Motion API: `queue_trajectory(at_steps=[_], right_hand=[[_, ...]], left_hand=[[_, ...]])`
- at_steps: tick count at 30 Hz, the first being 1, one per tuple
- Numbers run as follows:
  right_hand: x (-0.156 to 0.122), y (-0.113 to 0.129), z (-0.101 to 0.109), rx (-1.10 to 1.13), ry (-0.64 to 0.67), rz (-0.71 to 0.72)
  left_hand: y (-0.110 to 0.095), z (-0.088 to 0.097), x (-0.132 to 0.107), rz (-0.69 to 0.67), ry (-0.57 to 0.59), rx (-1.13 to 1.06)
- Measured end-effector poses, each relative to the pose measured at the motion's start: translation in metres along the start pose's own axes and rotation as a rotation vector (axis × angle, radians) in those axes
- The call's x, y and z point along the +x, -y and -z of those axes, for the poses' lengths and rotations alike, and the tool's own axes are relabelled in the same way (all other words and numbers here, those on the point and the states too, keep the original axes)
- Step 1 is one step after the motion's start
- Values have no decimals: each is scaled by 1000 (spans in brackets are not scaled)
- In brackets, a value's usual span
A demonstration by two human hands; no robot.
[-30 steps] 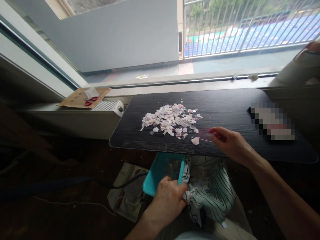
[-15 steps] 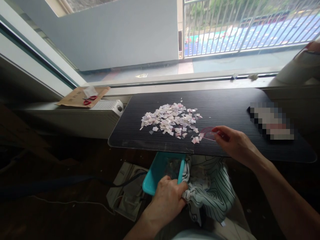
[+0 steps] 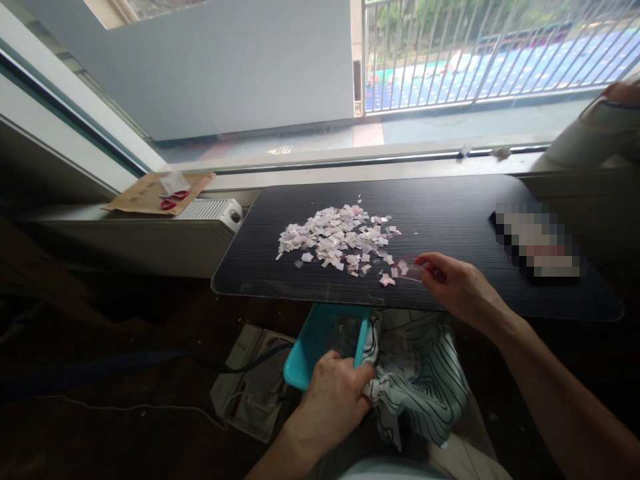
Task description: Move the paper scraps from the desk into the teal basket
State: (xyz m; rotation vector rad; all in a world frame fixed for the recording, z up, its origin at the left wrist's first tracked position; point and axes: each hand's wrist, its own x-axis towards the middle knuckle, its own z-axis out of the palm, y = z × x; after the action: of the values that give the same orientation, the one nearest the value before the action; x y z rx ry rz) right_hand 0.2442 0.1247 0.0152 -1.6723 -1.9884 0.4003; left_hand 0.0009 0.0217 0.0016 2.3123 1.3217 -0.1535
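My right hand is closed in a pinch on a thin see-through plastic piece with a pinkish edge, held low over the black table. Its left end lies at a few small paper pieces, beside a larger loose heap of pale paper pieces. Below the table's front edge, my left hand is closed on the near right rim of a turquoise plastic tub. Its fingers also hold the edge of a white and green cloth with black lines. Small pale pieces lie in the cloth's hollow.
A pixelated object lies on the right of the black table. On the left ledge, red-handled scissors rest on brown paper. A pale box-like object with a cord stands on the floor left of the tub.
My right hand has moved slightly left with the plastic piece, whose end now meets the small paper pieces. My left hand keeps its grip. The view has shifted a little.
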Motion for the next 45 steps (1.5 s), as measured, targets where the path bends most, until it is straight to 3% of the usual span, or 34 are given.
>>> queue_trajectory(at_steps=[3,7,11,15,20,24,35,41,45], right_hand=[[-1,1,2,-15,-23,-28],[-1,1,-1,42,59,10],[1,0,-4,18,-14,-35],[2,-1,-5,49,32,-22],[2,-2,-4,15,-36,-44],[1,0,-2,29,29,-32],[-3,-1,3,-45,-18,-86],[2,2,-7,60,36,-30],[7,2,-11,40,2,-31]], left_hand=[[0,0,0,0,-3,-3],[0,-1,-1,3,0,1],[-1,-1,0,1,4,2],[-1,-1,0,8,11,-1],[1,-4,0,0,0,3],[1,-4,0,-1,0,-2],[1,-3,0,-7,-1,-7],[1,-5,0,-18,-9,-1],[1,-6,0,-15,-17,-2]])
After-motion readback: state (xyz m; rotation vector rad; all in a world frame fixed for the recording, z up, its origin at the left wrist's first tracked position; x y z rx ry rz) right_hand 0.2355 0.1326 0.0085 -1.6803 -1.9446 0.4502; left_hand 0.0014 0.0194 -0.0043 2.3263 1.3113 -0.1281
